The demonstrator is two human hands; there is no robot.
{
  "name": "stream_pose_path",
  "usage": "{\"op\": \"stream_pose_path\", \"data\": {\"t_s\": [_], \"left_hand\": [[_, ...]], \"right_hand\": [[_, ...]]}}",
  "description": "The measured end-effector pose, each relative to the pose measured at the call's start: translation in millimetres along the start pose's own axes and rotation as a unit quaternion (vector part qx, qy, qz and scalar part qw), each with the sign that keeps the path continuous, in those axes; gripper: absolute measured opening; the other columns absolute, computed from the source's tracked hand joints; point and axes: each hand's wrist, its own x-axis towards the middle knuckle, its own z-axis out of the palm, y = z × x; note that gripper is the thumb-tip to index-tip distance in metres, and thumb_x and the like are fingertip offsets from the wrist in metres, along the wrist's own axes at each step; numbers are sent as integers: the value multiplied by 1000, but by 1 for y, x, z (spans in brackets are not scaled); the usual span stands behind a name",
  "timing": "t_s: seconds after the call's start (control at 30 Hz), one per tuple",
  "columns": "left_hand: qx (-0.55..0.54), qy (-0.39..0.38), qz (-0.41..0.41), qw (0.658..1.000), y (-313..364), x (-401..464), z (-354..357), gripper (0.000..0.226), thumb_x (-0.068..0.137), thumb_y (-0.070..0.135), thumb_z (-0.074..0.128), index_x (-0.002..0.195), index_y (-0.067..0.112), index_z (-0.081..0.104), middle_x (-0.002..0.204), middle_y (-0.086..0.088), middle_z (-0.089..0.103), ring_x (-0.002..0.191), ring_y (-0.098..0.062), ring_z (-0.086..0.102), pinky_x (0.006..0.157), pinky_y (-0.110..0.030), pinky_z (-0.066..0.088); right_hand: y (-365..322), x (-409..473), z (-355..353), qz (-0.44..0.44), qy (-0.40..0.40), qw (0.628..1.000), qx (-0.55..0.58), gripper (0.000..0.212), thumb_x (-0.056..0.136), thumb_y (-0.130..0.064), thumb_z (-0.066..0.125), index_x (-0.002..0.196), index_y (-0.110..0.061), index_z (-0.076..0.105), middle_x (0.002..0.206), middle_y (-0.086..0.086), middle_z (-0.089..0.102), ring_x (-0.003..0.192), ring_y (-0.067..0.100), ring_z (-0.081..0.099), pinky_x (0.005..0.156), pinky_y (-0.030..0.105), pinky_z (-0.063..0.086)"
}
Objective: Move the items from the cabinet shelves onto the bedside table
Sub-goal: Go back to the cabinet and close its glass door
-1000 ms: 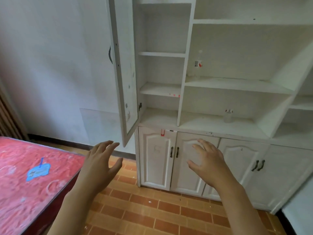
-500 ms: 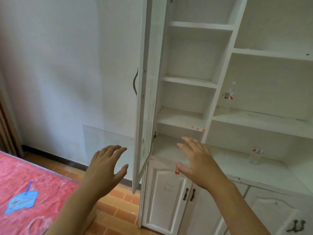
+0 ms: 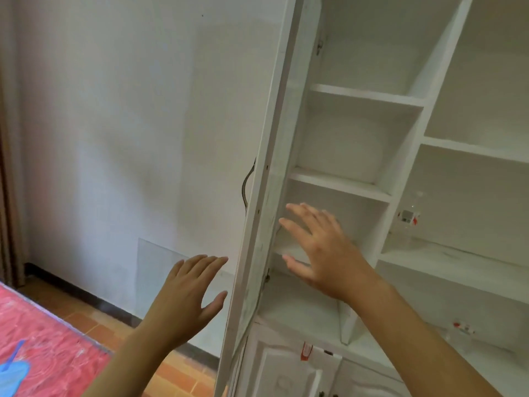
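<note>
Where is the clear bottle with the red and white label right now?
In the head view, the clear bottle stands at the right, on the wide middle shelf just past the divider, right of the right hand.

Views: one, worn on the person's head.
Facing: forward and a little down, at the white cabinet (image 3: 357, 181) and its open door (image 3: 266, 196), seen tilted.
Nearness: close; both forearms rise from the bottom edge.
Edges: wall (image 3: 114, 124) left, bed (image 3: 43, 345) lower left.

Home bedroom, white shelf cabinet (image 3: 357, 179), red mattress (image 3: 43, 348), tiled floor (image 3: 177, 373)
</note>
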Motion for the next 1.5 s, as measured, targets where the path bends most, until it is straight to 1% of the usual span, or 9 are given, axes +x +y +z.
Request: {"op": "stream_pose_path", "data": {"t_s": [0.1, 0.2, 0.4, 0.6, 0.73, 0.83, 1.07, 1.27, 1.5], "left_hand": [[-1, 17, 10, 1000, -5, 17, 7, 63, 96, 58, 43, 152, 30, 42, 147, 8, 54, 137, -19, 48, 115, -46, 40], [7, 30, 19, 999, -10, 30, 13, 62, 98, 58, 40, 154, 31, 41, 146, 7, 56, 136, -20, 50, 114, -48, 42], [21, 30, 36, 999, -18, 45, 32, 60, 98, 60, 38, 154, 38, 34, 146, 11, 55, 135, -19, 51, 115, -45, 41], [8, 72, 50, 996, -20, 51, 46, 56, 98, 59, 41, 150, 38, 40, 139, 15, 60, 127, -14, 55, 109, -39, 42], [-15, 94, 62, 994, -16, 54, 51, 52, 98, 57, 41, 145, 36, 47, 135, 14, 63, 123, -13, 59, 106, -39, 45], [-26, 101, 81, 991, -9, 56, 54, 50, 98, 55, 42, 144, 35, 48, 134, 14, 63, 123, -9, 55, 105, -38, 47], [-55, 75, 139, 986, 13, 66, 64, 48, 101, 50, 42, 147, 37, 45, 140, 17, 56, 128, -8, 50, 111, -37, 43], [-88, 46, 186, 977, 39, 82, 79, 50, 102, 46, 43, 151, 33, 44, 145, 13, 53, 134, -13, 48, 113, -39, 42], [-103, 42, 228, 967, 68, 100, 99, 51, 102, 45, 46, 151, 36, 40, 146, 13, 49, 136, -10, 44, 114, -34, 39]], "right_hand": [[-1, 26, -3, -51, 44, 997, -24, 65, 97, -49, 53, 153, -19, 45, 165, 8, 32, 155, 29, 25, 124, 53, 25], [-2, 48, -3, -96, 66, 992, -43, 65, 96, -47, 58, 154, -18, 46, 167, 9, 30, 156, 30, 23, 123, 54, 26], [7, 75, 1, -142, 48, 983, -105, 64, 98, -46, 59, 154, -17, 45, 168, 9, 30, 158, 28, 19, 119, 58, 30], [24, 81, 0, -173, 48, 972, -150, 64, 100, -41, 57, 157, -17, 41, 168, 6, 29, 159, 28, 17, 119, 60, 28], [26, 77, 0, -171, 54, 970, -163, 63, 100, -40, 57, 157, -17, 41, 168, 6, 30, 159, 29, 16, 119, 60, 27], [28, 70, -1, -162, 62, 971, -163, 62, 99, -38, 58, 156, -18, 43, 166, 7, 34, 158, 29, 20, 118, 60, 29], [43, 42, -7, -127, 85, 973, -176, 54, 99, -31, 55, 151, -16, 49, 158, 10, 43, 154, 33, 29, 116, 61, 32], [65, 10, -10, -91, 63, 972, -209, 59, 99, -26, 56, 155, -14, 42, 163, 12, 33, 156, 34, 21, 119, 60, 27], [86, -19, -16, -64, 42, 969, -237, 62, 96, -22, 56, 155, -13, 41, 168, 11, 28, 160, 30, 11, 121, 60, 24]]}}
